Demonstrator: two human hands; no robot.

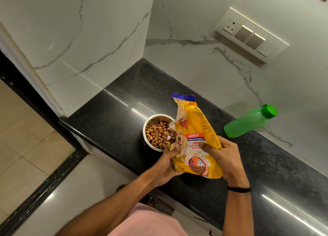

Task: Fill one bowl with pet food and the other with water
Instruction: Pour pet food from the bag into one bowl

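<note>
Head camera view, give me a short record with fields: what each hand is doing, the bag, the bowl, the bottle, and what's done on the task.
left hand: grip on the bag's lower left edge
right hand: grip on the bag's right side
food bag: yellow, top open, held upright over the counter
bowl: steel, on the black counter, holding kibble, partly behind the bag
bottle: green, cap on, leaning against the wall to the right
second bowl: not in view
task state: food bowl filled; water not poured yet
</note>
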